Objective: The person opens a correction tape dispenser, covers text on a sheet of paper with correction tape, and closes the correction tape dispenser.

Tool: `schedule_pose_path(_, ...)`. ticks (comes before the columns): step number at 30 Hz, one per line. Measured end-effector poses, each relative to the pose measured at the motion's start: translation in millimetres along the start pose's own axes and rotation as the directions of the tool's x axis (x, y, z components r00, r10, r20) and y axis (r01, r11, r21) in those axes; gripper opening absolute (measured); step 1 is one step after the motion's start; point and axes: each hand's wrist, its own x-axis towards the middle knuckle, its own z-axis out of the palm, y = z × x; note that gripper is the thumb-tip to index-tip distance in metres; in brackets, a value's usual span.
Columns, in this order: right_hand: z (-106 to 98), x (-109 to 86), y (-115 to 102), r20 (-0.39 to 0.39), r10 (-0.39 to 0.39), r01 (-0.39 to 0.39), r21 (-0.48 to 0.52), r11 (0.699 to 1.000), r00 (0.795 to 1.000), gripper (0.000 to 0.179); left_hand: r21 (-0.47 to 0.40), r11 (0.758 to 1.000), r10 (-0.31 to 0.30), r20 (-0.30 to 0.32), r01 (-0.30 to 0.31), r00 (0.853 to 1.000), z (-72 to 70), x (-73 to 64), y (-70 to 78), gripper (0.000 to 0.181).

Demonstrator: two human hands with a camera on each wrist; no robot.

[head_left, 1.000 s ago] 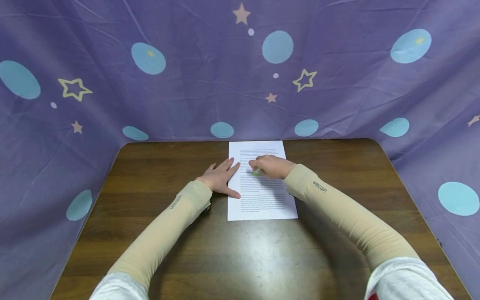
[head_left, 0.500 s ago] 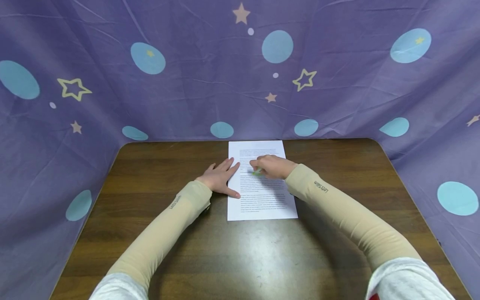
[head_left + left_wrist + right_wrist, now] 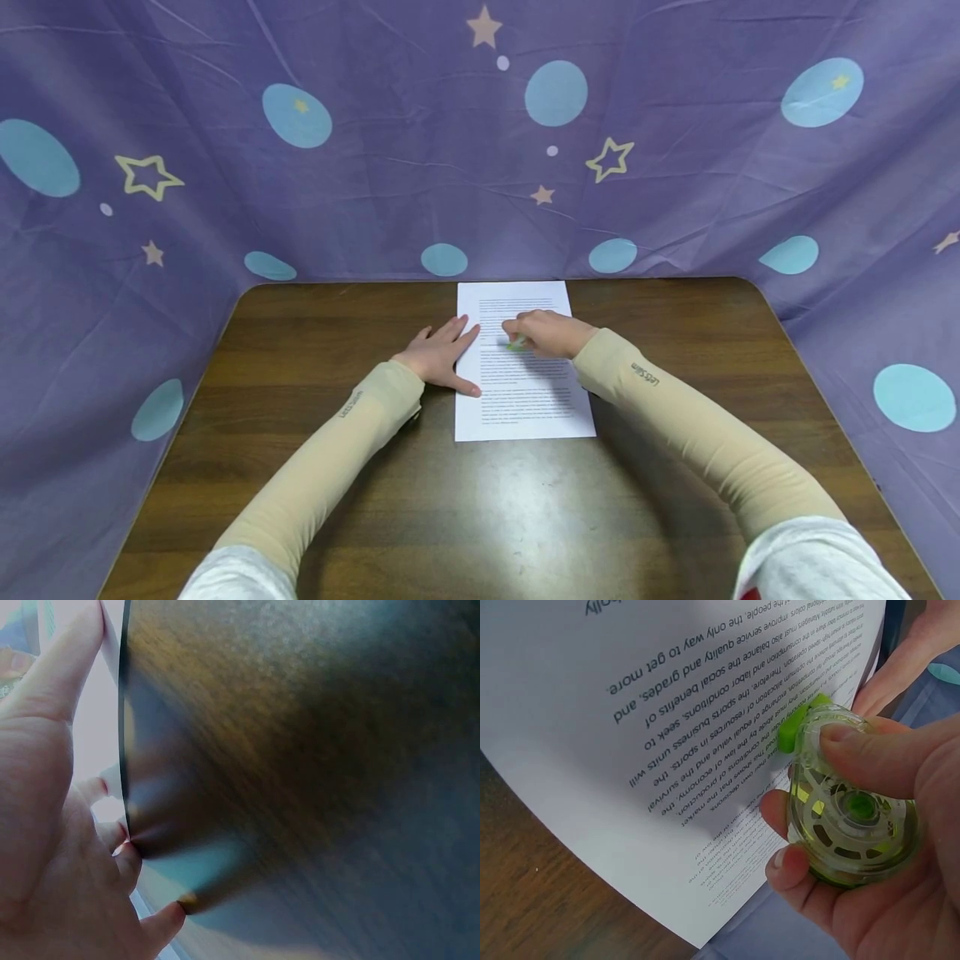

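A printed sheet of paper (image 3: 525,429) lies flat at the far middle of the table. My left hand (image 3: 437,358) rests with spread fingers on its left edge; in the left wrist view, thumb and fingers reach over that edge. My right hand (image 3: 553,334) is over the upper middle of the sheet, gripping a correction tape dispenser (image 3: 851,825). The dispenser has a clear case and a green tip, pinched between thumb and curled fingers. Its green tip (image 3: 793,729) is at the printed lines; the exact contact with the paper is hidden.
The brown wooden table (image 3: 337,333) carries the sheet, which reaches the far edge. A purple curtain (image 3: 375,192) with stars and blue spots hangs behind and at both sides. Beige sleeves (image 3: 697,425) cover both forearms.
My right hand has slid slightly to the right across the sheet with the correction tape dispenser. The left hand and the paper have stayed in place.
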Motion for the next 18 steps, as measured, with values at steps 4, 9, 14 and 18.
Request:
schedule_pose_path(4, -0.8, -1.1, 0.0, 0.01, 0.003, -0.003, 0.003, 1.0, 1.0, 0.028, 0.003, 1.0, 0.002, -0.002, -0.002, 1.0, -0.6, -1.0, 0.6, 0.119)
schedule_pose_path(9, -1.9, -2.9, -0.4, 0.0, -0.007, 0.007, 0.007, 1.0, 1.0, 0.027, 0.004, 1.0, 0.004, -0.005, -0.004, 1.0, -0.4, -0.7, 0.6, 0.119)
schedule_pose_path(14, -1.7, -4.0, 0.0, -0.009, -0.011, 0.011, 0.002, 1.0, 1.0, 0.025, -0.001, 1.0, 0.001, -0.001, -0.001, 1.0, -0.3, 0.0, 0.9, 0.118)
schedule_pose_path(18, -1.3, -4.2, 0.0, -0.005, -0.004, 0.004, -0.001, 1.0, 1.0, 0.025, -0.004, 1.0, 0.002, -0.002, -0.002, 1.0, 0.2, 0.2, 0.5, 0.118)
